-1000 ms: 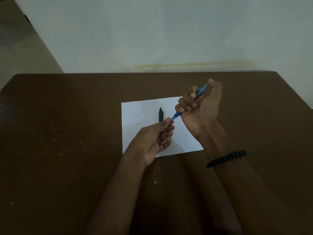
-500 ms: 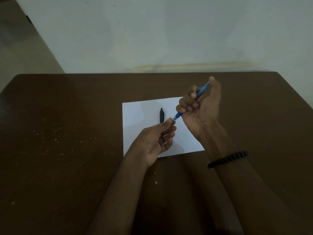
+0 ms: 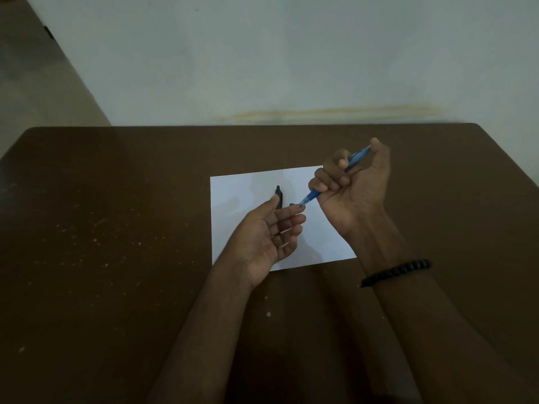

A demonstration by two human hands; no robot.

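We see the right hand [image 3: 351, 189] curled round the blue pen [image 3: 314, 195], its tip at the left hand [image 3: 269, 239], which is palm up, relaxed and holding nothing, above the paper [image 3: 233, 205].

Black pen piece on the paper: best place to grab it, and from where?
Likely pinch its thicker middle from above, fingers on the long sides: the black pen piece lies flat on the paper, narrow tip pointing away, left hand close by its near end.
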